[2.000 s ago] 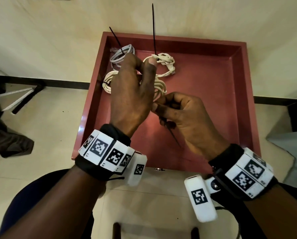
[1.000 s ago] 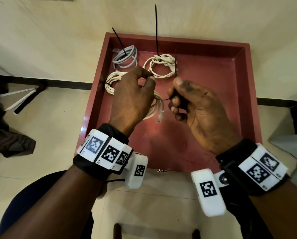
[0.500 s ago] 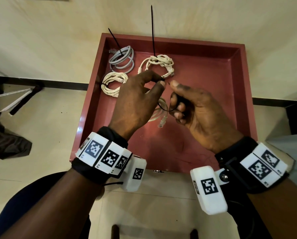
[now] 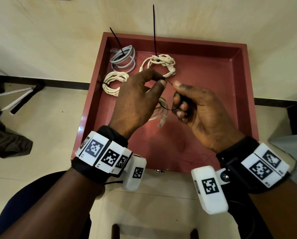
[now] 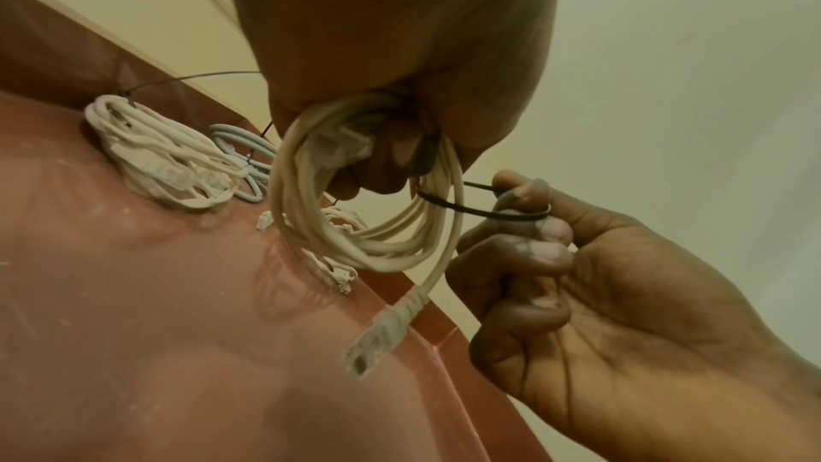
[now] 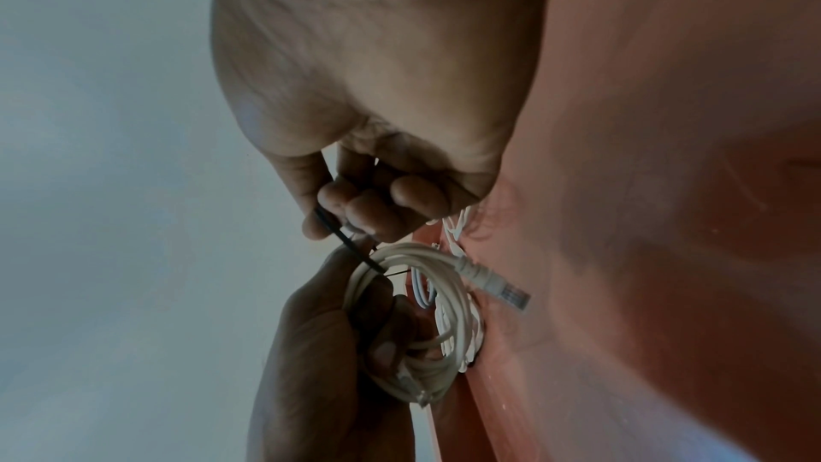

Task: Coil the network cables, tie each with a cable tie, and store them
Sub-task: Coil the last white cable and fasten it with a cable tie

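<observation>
Cream network cable (image 5: pixel 364 209), wound into a coil, hangs from my left hand (image 4: pixel 137 102) above the red tray (image 4: pixel 244 94). My curled left fingers grip the coil at its top, and thumb and forefinger pinch together just above it, where one end of the black cable tie (image 5: pixel 479 215) sits. That tie loops around one side of the coil. My right hand (image 4: pixel 206 114) is closed round the far bend of the loop, pinching the strap between thumb and fingers; the other fingers are folded into the palm. One plug (image 5: pixel 382 332) of the held cable dangles free below the coil, clear of the tray floor.

Three tied coils lie in the far left part of the tray. A grey coil (image 4: pixel 123 59) sits in the far left corner, with a black tie tail (image 4: pixel 115 39) slanting up past the rim. Just to its right lies a cream coil (image 4: pixel 159 63), its tie tail (image 4: pixel 154 30) standing nearly upright. Nearer to me, against the left wall, rests another cream coil (image 4: pixel 113 82), partly hidden behind my left hand.

Both wrists carry black bands with white marker blocks. The tray sits on a pale surface (image 4: pixel 40 40).
</observation>
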